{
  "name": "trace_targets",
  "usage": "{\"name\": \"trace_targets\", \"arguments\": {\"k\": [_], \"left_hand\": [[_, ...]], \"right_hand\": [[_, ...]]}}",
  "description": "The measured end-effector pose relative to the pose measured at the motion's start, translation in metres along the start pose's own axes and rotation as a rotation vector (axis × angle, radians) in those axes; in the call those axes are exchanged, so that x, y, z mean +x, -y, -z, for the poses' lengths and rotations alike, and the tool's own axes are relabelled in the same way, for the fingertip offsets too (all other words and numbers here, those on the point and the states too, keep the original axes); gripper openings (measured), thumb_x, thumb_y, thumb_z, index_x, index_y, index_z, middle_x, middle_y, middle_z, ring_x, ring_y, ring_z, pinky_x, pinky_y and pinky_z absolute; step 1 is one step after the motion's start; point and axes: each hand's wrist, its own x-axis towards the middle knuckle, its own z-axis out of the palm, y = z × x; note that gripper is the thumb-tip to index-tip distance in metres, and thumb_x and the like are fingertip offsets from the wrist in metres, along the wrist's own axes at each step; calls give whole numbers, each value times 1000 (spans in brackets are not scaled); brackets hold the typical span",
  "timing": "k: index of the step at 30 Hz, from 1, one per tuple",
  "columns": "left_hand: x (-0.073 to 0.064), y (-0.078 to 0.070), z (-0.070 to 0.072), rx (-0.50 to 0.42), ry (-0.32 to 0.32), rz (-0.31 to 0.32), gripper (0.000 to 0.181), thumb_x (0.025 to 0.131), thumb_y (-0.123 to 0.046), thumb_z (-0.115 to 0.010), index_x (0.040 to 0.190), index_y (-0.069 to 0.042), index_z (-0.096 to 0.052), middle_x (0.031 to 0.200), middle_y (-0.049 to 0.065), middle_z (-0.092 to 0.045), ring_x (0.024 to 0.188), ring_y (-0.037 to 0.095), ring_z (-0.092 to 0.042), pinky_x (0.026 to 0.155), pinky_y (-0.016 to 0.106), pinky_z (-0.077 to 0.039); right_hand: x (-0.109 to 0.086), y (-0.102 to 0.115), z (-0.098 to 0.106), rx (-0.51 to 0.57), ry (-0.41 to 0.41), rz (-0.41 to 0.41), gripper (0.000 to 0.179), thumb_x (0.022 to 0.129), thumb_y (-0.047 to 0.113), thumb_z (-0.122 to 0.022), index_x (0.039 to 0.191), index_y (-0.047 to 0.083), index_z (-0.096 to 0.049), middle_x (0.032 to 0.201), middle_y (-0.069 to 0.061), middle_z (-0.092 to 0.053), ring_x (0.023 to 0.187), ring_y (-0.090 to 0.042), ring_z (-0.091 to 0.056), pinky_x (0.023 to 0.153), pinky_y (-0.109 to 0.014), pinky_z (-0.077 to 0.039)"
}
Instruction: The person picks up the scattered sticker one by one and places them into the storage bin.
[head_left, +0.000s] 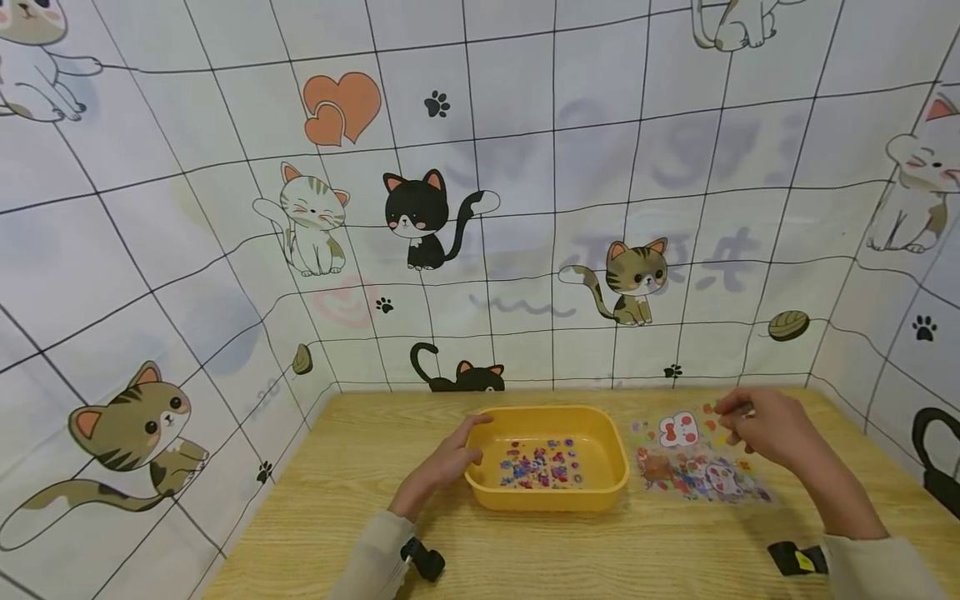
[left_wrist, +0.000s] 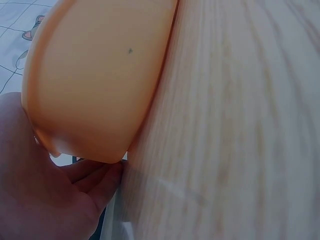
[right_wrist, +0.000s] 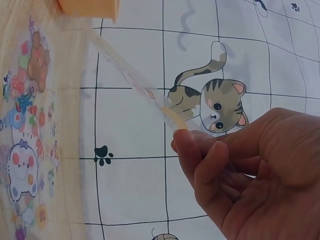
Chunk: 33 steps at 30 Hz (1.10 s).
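Observation:
A yellow plastic basin (head_left: 551, 498) stands on the table with several small colourful stickers or cut-outs (head_left: 540, 465) on its floor. My left hand (head_left: 447, 457) holds the basin's left end, and in the left wrist view the fingers (left_wrist: 102, 182) curl around its corner. To the right, my right hand (head_left: 772, 425) pinches a clear sticker sheet (right_wrist: 132, 80) between thumb and fingertips. That sheet is raised off the table and seen nearly edge-on in the right wrist view. Beneath it lie more transparent stickers (head_left: 720, 479) with cartoon animals and fruit, partly overlapped by the raised sheet.
The wooden table (head_left: 300, 517) meets a cat-printed cloth wall (head_left: 517, 250) behind and at both sides. A black looped object (head_left: 937, 454) is at the far right edge. Dark straps (head_left: 423, 558) sit near the wrists.

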Motion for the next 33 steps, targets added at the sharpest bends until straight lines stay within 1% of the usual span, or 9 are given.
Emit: {"name": "trace_targets", "arguments": {"k": [3,7,14,17,23,25,28,31,33], "left_hand": [[0,0,1,-5,-3,-2,70,89,-10,-54,156,-23,-40,170,13,-28,146,37,-38,89,42,-42],[-1,0,1,-11,-10,0,70,89,-10,-54,156,-23,-40,170,13,-29,148,37,-37,93,44,-42],[-5,0,0,-15,-13,-9,70,87,-9,-55,155,-22,-41,169,14,-30,153,42,-32,104,53,-40],[-5,0,0,-10,-13,-9,70,88,-8,-55,155,-22,-41,169,14,-30,152,41,-34,101,50,-42],[-2,0,0,-6,-8,-9,70,88,-9,-54,155,-23,-40,169,14,-30,144,37,-42,89,40,-44],[-2,0,0,-3,-6,-10,70,88,-9,-55,155,-23,-41,169,14,-30,143,37,-42,89,40,-44],[-1,0,0,0,-7,-14,70,88,-10,-55,155,-23,-41,168,14,-31,146,38,-40,95,44,-44],[-1,0,-1,-1,-7,-4,70,88,-10,-54,155,-24,-40,169,12,-31,151,38,-35,104,50,-41],[-1,0,-2,-4,-4,-3,70,88,-10,-54,155,-24,-40,169,12,-30,152,38,-34,106,52,-40]], "right_hand": [[1,3,0,-7,-21,14,22,100,1,-56,114,-12,-65,91,-18,-73,67,-16,-65,53,-31,-52],[1,5,-1,-12,-37,20,23,100,2,-56,116,-12,-64,93,-19,-73,67,-15,-65,52,-30,-51],[1,10,-10,-9,-53,39,22,100,3,-56,115,-10,-66,91,-15,-73,67,-15,-64,52,-31,-50],[2,13,-14,-16,-64,56,22,100,4,-56,115,-8,-66,90,-14,-73,66,-13,-63,51,-30,-48],[3,19,-19,-22,-84,67,20,101,4,-57,114,-7,-67,92,-16,-74,68,-13,-64,50,-29,-46],[4,22,-20,-27,-89,70,20,101,4,-57,114,-8,-67,91,-16,-74,69,-14,-64,50,-29,-45],[6,25,-18,-41,-103,80,21,101,5,-57,114,-8,-66,89,-15,-74,69,-15,-64,49,-29,-44],[7,27,-15,-51,-118,87,21,101,6,-57,114,-8,-66,89,-15,-74,69,-15,-64,49,-29,-43],[7,29,-11,-59,-123,90,22,101,7,-57,115,-8,-66,89,-15,-74,69,-14,-64,50,-29,-43]]}}
